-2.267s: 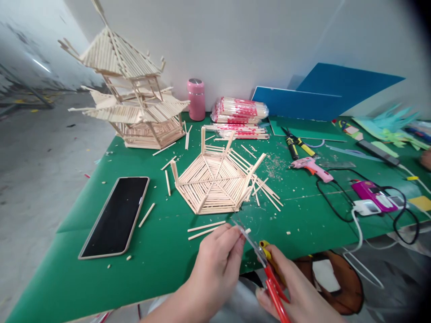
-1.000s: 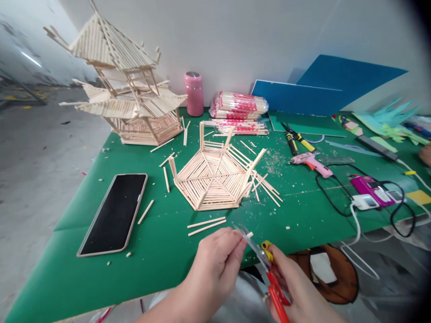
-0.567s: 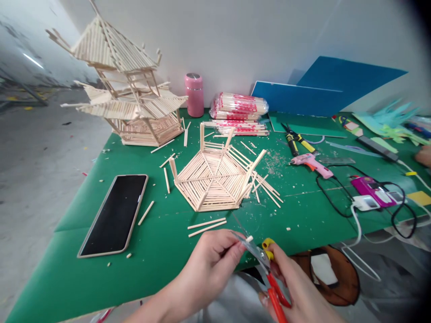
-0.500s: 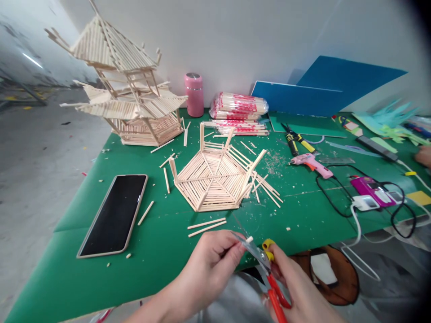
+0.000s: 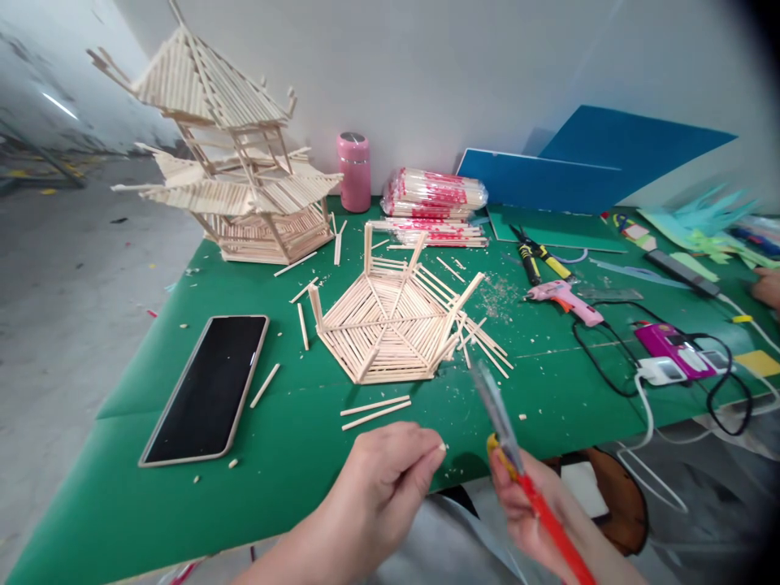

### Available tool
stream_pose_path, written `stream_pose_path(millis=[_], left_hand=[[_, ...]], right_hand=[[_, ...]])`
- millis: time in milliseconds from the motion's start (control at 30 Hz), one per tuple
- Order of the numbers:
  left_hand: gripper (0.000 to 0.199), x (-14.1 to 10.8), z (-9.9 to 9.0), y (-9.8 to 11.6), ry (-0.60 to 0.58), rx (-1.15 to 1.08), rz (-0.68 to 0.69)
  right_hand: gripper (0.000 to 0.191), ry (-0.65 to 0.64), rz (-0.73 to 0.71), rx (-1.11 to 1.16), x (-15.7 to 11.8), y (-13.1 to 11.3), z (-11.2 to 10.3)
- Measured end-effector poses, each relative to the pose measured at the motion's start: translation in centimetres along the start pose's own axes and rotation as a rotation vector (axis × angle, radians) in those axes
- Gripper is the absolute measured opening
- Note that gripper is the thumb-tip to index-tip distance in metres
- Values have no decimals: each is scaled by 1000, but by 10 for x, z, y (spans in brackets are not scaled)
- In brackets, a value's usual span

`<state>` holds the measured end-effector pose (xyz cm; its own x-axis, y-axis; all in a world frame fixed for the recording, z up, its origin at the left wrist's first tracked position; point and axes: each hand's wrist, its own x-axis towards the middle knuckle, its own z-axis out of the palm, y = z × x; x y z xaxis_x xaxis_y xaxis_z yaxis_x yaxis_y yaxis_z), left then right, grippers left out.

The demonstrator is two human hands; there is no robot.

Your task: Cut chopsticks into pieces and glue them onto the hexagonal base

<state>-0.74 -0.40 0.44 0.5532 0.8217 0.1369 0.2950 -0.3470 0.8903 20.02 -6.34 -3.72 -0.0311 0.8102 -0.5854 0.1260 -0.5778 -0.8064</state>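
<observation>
Green tbl [image 5: 274,487], littered w/ stick scraps [image 5: 265,386], is set by grey wall [image 5: 414,81], w/ stick end [image 5: 444,447] pinched in L hand [image 5: 390,475], red-handled scissors [image 5: 539,497] gripped in R hand [image 5: 557,487].

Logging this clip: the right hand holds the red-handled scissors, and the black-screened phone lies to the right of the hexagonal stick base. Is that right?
Not quite: the black-screened phone lies to the left of the hexagonal stick base, as the head view shows. The right hand does hold the red-handled scissors.
</observation>
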Motion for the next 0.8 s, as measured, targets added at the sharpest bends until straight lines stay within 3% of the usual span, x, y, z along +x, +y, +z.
stream_pose_path(millis=[133, 300, 367, 467, 600, 700, 767, 800], left_hand=[[28, 0, 1, -3, -14, -87, -128], [22, 2, 5, -10, -27, -110, -197], [23, 2, 5, -12, -35, -69, -196], [27, 3, 5, -12, -38, -26, -209], [27, 3, 8, -10, -5, -98, -253], [25, 6, 11, -9, 26, -191, -299], [25, 8, 14, -8, 15, -217, -318], [25, 9, 15, -7, 5, -219, -322]], right_hand=[[38, 73, 39, 116, 6, -3, -20], [45, 303, -95, 49, 4, -9, -47], [39, 447, -155, -213, 11, -15, -62], [33, 678, -179, -792, 28, -23, -89], [47, 748, -218, -990, 46, -31, -114], [50, 815, -359, -1076, 38, -41, -104], [34, 834, -567, -1030, 26, -49, -80], [27, 751, -674, -905, 20, -54, -64]])
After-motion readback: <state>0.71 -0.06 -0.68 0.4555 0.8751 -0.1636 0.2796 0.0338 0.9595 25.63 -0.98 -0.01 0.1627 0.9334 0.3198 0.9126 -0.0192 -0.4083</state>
